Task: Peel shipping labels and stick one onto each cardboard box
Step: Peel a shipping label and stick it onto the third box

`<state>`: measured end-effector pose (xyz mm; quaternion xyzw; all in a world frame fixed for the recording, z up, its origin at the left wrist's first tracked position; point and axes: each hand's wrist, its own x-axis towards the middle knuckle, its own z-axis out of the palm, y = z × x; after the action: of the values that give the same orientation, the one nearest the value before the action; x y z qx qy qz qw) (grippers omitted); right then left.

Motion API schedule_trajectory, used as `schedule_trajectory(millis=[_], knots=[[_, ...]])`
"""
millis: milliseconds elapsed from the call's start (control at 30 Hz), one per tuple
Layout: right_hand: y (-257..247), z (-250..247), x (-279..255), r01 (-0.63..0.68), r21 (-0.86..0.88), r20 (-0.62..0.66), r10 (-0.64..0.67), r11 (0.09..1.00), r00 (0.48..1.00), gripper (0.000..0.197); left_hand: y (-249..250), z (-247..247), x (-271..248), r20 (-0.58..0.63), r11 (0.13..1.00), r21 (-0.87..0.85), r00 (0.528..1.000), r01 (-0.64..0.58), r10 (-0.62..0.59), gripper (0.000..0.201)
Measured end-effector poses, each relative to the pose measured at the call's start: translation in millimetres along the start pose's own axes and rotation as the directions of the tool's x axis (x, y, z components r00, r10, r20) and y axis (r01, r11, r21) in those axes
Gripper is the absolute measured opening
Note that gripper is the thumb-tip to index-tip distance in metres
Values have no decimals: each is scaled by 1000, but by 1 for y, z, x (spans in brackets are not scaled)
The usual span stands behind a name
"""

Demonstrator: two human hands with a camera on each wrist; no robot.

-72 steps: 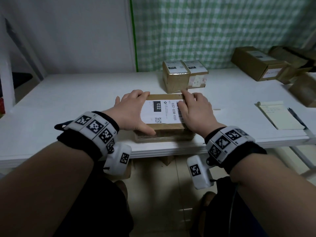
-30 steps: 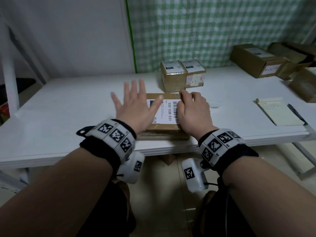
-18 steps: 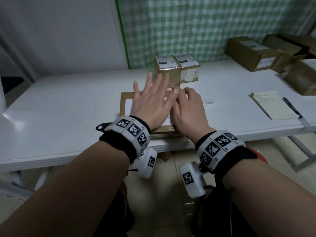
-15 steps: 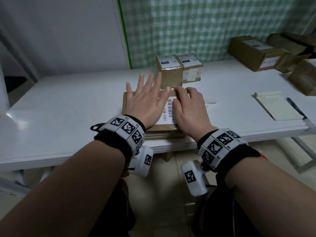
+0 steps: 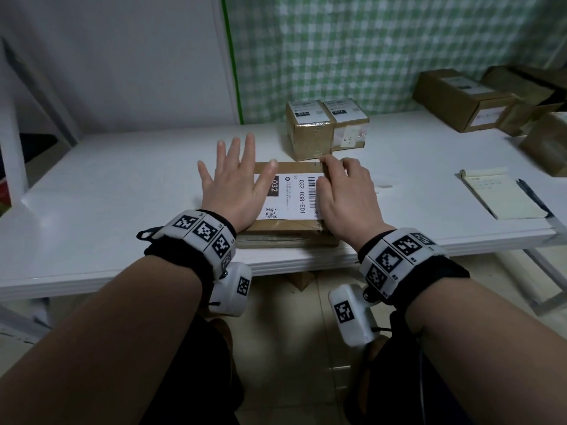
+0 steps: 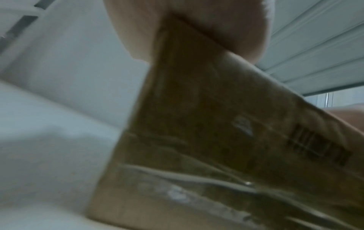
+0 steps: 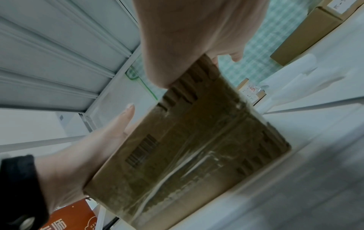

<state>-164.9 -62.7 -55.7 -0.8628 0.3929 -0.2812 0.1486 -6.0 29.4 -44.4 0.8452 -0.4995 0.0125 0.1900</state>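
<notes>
Left hand (image 5: 234, 191) flat on white label (image 5: 293, 196), brown box (image 5: 288, 233).

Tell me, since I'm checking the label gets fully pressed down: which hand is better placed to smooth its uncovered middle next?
Left, probably. The left hand lies flat and spread on the label's left part, ready to sweep right. The right hand has its fingers bent over the flat box's far right edge, steadying it.

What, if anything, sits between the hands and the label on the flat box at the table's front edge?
Nothing visible. The left hand lies flat across the shipping label's left side, and the right hand rests on its barcode end, both touching it atop the flat box.
</notes>
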Motion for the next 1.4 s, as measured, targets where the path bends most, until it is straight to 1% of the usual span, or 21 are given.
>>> schedule_trajectory(millis=[67,133,200,300,333,400,533,600,667,767,833,900,967,1067,1167,1233,1400], knots=[[-1,0,-1,3,-10,-10,-3,1000,1000,40,-5,-2,-5,2,1000,-3,1000,-4,4,73],[-1,-1,-3,0,-22,-19,-1,1000,1000,40,-9,-5,-8,20,999,-8,999,-40,40,81],[-2,-2,-5,5,-43,-28,-6,999,1000,41,-12,-11,-11,77,992,-75,991,-101,107,97],[-2,-2,-6,18,-62,-40,-21,998,999,45,-17,-22,-17,193,971,-165,960,-172,203,126],[-2,-2,-6,18,-61,-44,-21,998,999,47,-18,-25,-19,217,966,-161,947,-204,237,135],[-2,-2,-6,20,-75,-45,-24,997,999,48,-20,-30,-22,238,959,-122,931,-254,277,141],[-10,-3,-1,-15,-187,-42,7,982,999,38,-21,-31,-24,208,960,-106,939,-258,275,137],[-24,0,1,-32,-205,-61,20,978,998,38,-21,-29,-25,187,960,-111,943,-258,276,136],[-42,6,2,-10,-190,-67,-3,982,998,43,-21,-27,-26,176,960,-113,946,-257,274,137],[-68,20,3,57,-219,-48,-69,974,997,49,-23,-24,-27,177,963,-140,951,-230,253,141],[-80,31,5,66,-205,-51,-77,977,996,49,-25,-22,-28,174,965,-177,959,-192,223,143],[-84,40,5,76,-203,-71,-92,976,993,48,-26,-22,-29,160,964,-189,963,-188,219,139],[-82,44,5,91,-218,-80,-111,972,991,47,-27,-22,-30,137,960,-172,960,-220,245,133],[-75,39,6,105,-231,-30,-115,967,993,50,-26,-22,-29,114,957,-139,956,-253,269,127],[-66,33,10,102,-241,8,-103,965,995,52,-26,-21,-29,97,958,-120,958,-259,271,126],[-56,28,13,79,-255,18,-77,964,997,52,-26,-19,-27,87,960,-122,961,-252,263,126],[-28,14,17,-37,-242,15,42,969,999,51,-27,-17,-24,91,963,-161,968,-218,234,127]])
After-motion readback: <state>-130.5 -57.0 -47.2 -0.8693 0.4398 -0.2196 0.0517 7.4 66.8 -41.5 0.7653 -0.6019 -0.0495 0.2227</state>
